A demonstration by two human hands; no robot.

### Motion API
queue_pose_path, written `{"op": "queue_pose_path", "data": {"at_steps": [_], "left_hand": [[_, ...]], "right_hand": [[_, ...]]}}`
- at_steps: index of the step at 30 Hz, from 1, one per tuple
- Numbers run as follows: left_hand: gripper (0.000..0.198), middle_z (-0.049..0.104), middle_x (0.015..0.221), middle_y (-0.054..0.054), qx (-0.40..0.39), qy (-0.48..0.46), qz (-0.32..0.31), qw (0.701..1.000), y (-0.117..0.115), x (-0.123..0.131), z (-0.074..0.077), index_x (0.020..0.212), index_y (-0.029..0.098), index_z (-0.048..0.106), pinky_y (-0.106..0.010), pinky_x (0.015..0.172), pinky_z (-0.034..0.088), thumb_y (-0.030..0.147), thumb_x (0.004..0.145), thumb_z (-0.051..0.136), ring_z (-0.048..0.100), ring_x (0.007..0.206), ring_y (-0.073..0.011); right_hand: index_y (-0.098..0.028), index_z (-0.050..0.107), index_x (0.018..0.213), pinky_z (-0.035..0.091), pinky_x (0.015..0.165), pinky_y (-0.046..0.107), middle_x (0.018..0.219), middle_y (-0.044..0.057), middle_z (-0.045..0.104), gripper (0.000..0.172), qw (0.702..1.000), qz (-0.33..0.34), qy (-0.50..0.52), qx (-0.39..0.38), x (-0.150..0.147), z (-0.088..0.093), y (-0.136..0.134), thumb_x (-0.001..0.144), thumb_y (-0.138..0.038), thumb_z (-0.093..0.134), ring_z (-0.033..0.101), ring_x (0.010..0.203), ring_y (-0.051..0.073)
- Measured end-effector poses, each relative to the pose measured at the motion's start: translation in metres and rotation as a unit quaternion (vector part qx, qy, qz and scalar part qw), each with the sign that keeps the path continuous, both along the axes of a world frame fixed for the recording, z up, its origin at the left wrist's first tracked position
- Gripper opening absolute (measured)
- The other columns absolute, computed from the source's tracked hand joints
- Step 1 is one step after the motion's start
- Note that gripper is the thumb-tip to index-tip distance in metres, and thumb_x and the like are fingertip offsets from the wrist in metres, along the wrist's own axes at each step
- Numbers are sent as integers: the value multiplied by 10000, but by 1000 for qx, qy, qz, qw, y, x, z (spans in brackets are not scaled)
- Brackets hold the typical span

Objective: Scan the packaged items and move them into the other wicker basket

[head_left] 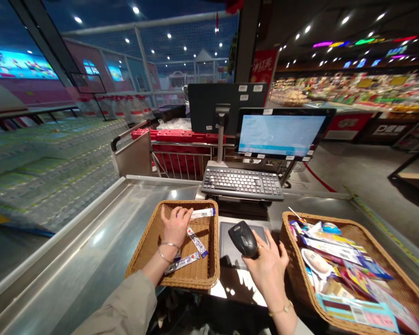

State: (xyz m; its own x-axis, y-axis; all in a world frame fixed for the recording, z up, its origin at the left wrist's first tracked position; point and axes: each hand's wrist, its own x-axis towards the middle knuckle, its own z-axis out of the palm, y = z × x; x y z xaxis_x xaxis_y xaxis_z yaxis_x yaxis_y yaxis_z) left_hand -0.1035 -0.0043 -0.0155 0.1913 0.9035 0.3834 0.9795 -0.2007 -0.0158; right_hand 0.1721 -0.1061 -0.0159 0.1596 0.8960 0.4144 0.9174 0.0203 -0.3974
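The left hand [175,227] lies palm down inside the left wicker basket [139,257], fingers bent over the end of a slim white packet [204,213]; whether it grips the packet cannot be told. Two more slim packets [196,241] lie just beside the wrist. The right hand [267,268] is wrapped around a black barcode scanner [243,238], held above the dark pad between the two baskets. The right wicker basket [400,275] is full of colourful packaged goods. Behind, a keyboard [242,182] and monitor [281,135] stand on the steel surface [101,251].
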Motion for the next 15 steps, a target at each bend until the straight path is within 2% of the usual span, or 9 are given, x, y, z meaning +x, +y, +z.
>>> {"op": "queue_pose_path", "data": {"at_steps": [6, 15], "left_hand": [[321, 592, 1341, -42, 39, -4, -7, 999, -10, 17, 12, 1242, 339, 592, -700, 1097, -72, 350, 936, 495, 405, 1301, -313], [320, 506, 1434, -51, 66, 19, -17, 998, -17, 49, 18, 1228, 370, 596, -783, 1022, -31, 369, 915, 534, 239, 1415, -384]], "right_hand": [[-248, 701, 886, 152, 1104, 540, 1219, 7, 661, 210, 1000, 7, 23, -2, -8, 9, -1, 723, -260, 568, 369, 1351, 300], [-258, 707, 838, 141, 1115, 537, 1224, -14, 658, 188, 999, 13, 48, -5, -13, 24, -5, 703, -236, 578, 355, 1366, 301]]}}
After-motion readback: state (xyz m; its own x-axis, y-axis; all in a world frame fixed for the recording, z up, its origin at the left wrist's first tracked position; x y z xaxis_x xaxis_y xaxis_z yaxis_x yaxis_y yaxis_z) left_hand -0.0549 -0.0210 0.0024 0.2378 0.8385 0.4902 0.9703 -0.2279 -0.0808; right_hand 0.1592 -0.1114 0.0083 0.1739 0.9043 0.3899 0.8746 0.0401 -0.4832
